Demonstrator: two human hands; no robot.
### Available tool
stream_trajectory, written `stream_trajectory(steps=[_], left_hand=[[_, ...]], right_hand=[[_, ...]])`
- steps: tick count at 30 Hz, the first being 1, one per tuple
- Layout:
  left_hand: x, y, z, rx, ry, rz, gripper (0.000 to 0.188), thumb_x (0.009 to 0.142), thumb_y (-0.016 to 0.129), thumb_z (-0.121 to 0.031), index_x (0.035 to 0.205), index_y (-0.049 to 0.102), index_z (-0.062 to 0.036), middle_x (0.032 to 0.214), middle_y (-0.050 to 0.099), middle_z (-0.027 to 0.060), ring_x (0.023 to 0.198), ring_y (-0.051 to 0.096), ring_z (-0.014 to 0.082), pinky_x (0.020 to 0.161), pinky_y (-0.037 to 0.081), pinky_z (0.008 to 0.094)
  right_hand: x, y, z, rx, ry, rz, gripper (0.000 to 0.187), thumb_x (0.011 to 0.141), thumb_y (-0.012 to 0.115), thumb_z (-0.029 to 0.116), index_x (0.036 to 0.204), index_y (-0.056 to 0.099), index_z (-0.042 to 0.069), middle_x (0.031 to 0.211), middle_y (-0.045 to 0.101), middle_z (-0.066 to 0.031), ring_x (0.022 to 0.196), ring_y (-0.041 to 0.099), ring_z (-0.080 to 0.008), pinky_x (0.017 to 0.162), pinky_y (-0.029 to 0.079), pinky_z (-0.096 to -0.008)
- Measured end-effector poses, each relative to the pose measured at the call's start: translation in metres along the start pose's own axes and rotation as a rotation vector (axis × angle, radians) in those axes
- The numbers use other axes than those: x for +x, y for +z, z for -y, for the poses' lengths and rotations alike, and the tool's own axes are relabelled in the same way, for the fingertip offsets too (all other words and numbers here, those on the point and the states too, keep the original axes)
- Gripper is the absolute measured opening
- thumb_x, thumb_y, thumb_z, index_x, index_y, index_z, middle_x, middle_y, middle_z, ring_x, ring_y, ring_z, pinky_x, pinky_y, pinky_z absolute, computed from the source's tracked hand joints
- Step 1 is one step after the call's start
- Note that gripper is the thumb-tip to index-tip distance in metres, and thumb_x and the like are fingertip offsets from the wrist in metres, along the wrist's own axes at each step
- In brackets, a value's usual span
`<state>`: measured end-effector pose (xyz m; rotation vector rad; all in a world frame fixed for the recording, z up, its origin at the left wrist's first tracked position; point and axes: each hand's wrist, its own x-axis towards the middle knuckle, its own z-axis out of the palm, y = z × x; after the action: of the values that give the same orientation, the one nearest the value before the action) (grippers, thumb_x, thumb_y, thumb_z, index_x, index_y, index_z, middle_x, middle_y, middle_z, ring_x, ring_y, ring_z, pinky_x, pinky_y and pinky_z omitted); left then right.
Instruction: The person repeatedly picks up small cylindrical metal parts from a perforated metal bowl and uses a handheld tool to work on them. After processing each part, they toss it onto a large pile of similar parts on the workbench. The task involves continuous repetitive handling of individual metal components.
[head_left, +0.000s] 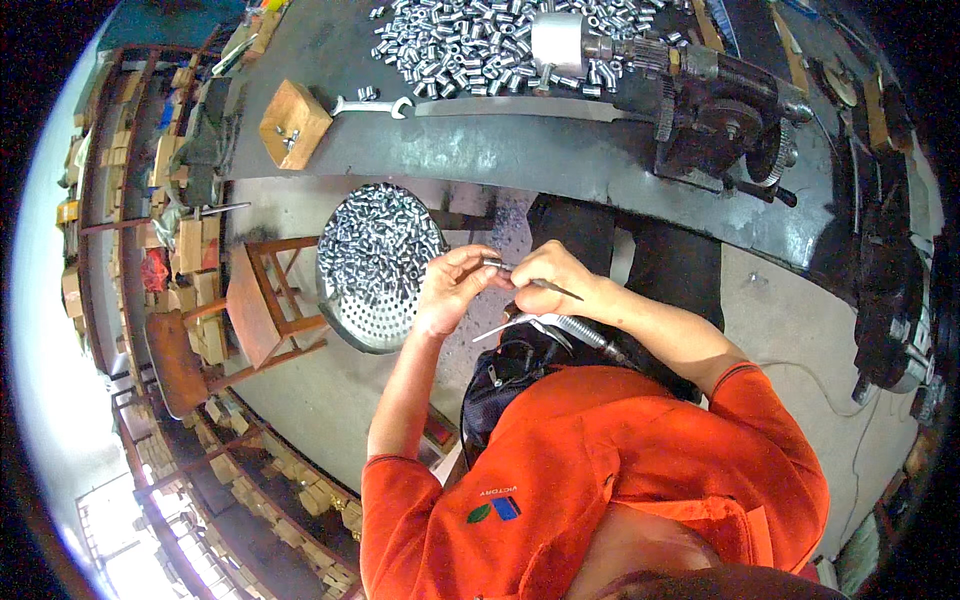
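Observation:
My left hand [458, 285] pinches a small shiny metal sleeve [493, 263] between thumb and fingers, in front of my body. My right hand [556, 278] meets it, its fingers curled round a thin dark rod-like tool [558, 290] whose tail sticks out below the palm. The tool's other end is hidden between the hands, so I cannot see whether it goes into the sleeve. To the left stands a round perforated tray [372, 325], largely heaped with similar metal sleeves [375, 240]. Below my hands, a ribbed silvery object [590, 332] rests by a black bag [505, 375].
Ahead is a dark workbench [450, 140] with a big pile of sleeves [460, 45], a wooden box [295, 125], an open-end wrench [372, 106] and a flat file [520, 108]. A geared machine [730, 120] stands on its right. Wooden stool [265, 300] and shelves [120, 130] are left.

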<state>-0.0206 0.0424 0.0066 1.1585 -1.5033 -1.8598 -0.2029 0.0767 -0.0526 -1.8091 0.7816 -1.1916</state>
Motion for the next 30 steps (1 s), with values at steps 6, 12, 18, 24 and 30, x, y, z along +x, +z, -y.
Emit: stream_trajectory(steps=[6, 12, 18, 24, 30], left_hand=[[0.002, -0.003, -0.002, -0.074, -0.03, 0.028, 0.02, 0.079, 0.061, 0.003, 0.099, 0.056, 0.0017, 0.081, 0.062, 0.009, 0.072, 0.062, 0.018, 0.068, 0.05, 0.0288], [0.01, -0.03, 0.01, 0.506, 0.121, -0.276, 0.014, 0.073, 0.065, 0.002, 0.086, 0.06, -0.0006, 0.069, 0.059, 0.0023, 0.056, 0.052, 0.0098, 0.049, 0.041, 0.024], [0.011, -0.034, 0.009, 0.97, 0.357, -0.34, 0.016, 0.063, 0.069, 0.0, 0.077, 0.063, -0.0033, 0.059, 0.048, 0.0055, 0.048, 0.045, 0.0132, 0.046, 0.037, 0.0254], [0.013, -0.019, 0.006, 1.08, 0.427, -0.241, 0.02, 0.062, 0.068, -0.003, 0.082, 0.063, -0.0029, 0.068, 0.054, 0.0084, 0.053, 0.056, 0.0216, 0.049, 0.044, 0.0312], [0.019, 0.006, 0.005, 1.074, 0.384, -0.169, 0.016, 0.064, 0.067, -0.008, 0.08, 0.064, -0.0056, 0.072, 0.06, 0.011, 0.062, 0.06, 0.0284, 0.055, 0.047, 0.0351]], right_hand=[[0.008, -0.013, 0.018, 0.209, 0.084, 0.03, 0.022, 0.061, 0.059, 0.016, 0.052, 0.044, 0.003, 0.045, 0.04, -0.0108, 0.04, 0.046, -0.0255, 0.041, 0.034, -0.035], [0.006, -0.023, 0.019, 0.076, -0.063, -0.11, 0.03, 0.061, 0.057, 0.019, 0.05, 0.035, 0.003, 0.047, 0.033, -0.0087, 0.039, 0.039, -0.0239, 0.04, 0.027, -0.0359], [0.003, -0.019, 0.018, 0.197, -0.119, -0.225, 0.034, 0.061, 0.057, 0.023, 0.049, 0.031, 0.005, 0.047, 0.029, -0.0068, 0.039, 0.034, -0.0229, 0.041, 0.024, -0.0359], [0.006, -0.023, 0.022, 0.253, 0.03, -0.144, 0.043, 0.066, 0.056, 0.035, 0.05, 0.032, 0.003, 0.047, 0.031, -0.0072, 0.04, 0.035, -0.0199, 0.042, 0.024, -0.034], [0.007, -0.016, 0.015, 0.022, -0.158, -0.132, 0.033, 0.067, 0.059, 0.023, 0.054, 0.035, 0.004, 0.051, 0.036, -0.0093, 0.045, 0.042, -0.026, 0.043, 0.028, -0.0365]])
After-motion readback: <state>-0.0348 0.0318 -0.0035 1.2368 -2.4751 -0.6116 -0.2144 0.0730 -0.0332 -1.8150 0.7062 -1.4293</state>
